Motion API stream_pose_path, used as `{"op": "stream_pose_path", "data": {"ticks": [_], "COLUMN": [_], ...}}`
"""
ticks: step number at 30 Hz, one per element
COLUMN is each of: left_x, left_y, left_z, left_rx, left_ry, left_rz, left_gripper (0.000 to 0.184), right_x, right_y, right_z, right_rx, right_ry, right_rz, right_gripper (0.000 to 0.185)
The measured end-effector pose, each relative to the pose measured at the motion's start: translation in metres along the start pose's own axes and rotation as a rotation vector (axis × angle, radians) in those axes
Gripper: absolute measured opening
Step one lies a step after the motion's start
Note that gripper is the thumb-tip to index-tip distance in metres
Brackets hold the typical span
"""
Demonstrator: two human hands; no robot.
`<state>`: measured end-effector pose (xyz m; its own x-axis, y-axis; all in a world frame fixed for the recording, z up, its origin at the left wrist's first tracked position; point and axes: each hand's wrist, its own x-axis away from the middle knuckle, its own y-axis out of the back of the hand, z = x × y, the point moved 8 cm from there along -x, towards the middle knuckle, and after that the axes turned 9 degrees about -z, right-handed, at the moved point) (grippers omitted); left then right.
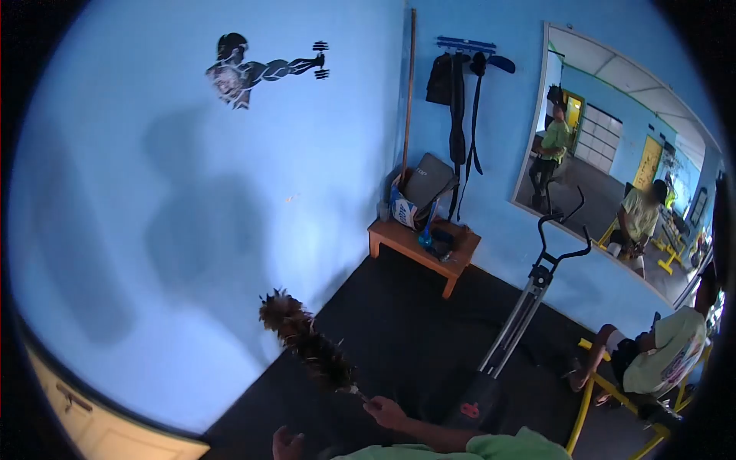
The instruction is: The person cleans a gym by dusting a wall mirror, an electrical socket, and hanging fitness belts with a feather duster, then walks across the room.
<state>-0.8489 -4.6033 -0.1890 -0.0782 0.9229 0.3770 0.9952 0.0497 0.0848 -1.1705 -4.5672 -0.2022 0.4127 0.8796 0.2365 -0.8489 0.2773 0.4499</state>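
My right hand (386, 412) is closed around the handle of a feather duster (310, 337) with dark brown feathers. The duster slants up and to the left, its feathered tip close to the blue wall (230, 253). At the bottom edge, my left hand (287, 444) is only partly in view; its visible fingers are apart and nothing shows in them. A green sleeve (514, 445) covers my right upper arm.
A low wooden table (383, 236) in the corner bears a bag and other items. An elliptical machine (514, 322) stands ahead right. A person (667, 353) sits on yellow-framed equipment. A mirror (613, 138), hanging belts (458, 107) and a cream door (107, 422) are around.
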Motion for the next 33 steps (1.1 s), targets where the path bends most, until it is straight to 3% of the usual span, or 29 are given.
{"op": "stream_pose_path", "data": {"ticks": [5, 8, 10, 14, 16, 20, 23, 26, 30, 33], "left_x": [-0.078, -0.183, -0.237, -0.332, -0.363, -0.432, -0.459, -0.519, -0.545, -0.574], "left_y": [-0.076, -0.116, -0.139, -0.214, -0.26, -0.366, -0.437, -0.513, -0.607, -0.689], "left_z": [-0.066, -0.05, -0.083, -0.168, -0.206, -0.28, -0.31, -0.269, -0.274, -0.3], "left_rx": [0.014, 0.153, -0.186, -0.28, -0.29, -0.415, -0.421, -0.277, -0.177, -0.181], "left_ry": [-0.052, -0.017, -0.199, -0.17, -0.281, -0.295, -0.373, -0.308, -0.296, -0.299], "left_rz": [-0.089, 0.012, 0.033, 0.116, 0.278, 0.453, 0.528, 0.601, 0.71, 0.779], "left_gripper": [0.055, 0.05, 0.061, 0.065, 0.065, 0.065, 0.063, 0.063, 0.057, 0.059], "right_x": [-0.117, -0.192, -0.227, -0.294, -0.31, -0.372, -0.394, -0.447, -0.513, -0.577], "right_y": [0.029, 0.044, 0.059, 0.085, 0.107, 0.162, 0.211, 0.262, 0.363, 0.465], "right_z": [0.028, 0.037, 0.037, 0.042, 0.044, 0.051, 0.07, 0.066, 0.08, 0.107], "right_rx": [0.033, 0.06, 0.018, -0.009, -0.043, -0.118, -0.112, -0.111, -0.154, -0.166], "right_ry": [-0.021, -0.007, -0.076, -0.119, -0.242, -0.293, -0.243, -0.189, -0.112, 0.114], "right_rz": [0.085, -0.019, -0.161, -0.329, -0.41, -0.585, -0.761, -0.822, -0.987, -1.037], "right_gripper": [0.038, 0.039, 0.039, 0.039, 0.038, 0.038, 0.036, 0.034, 0.031, 0.022]}}
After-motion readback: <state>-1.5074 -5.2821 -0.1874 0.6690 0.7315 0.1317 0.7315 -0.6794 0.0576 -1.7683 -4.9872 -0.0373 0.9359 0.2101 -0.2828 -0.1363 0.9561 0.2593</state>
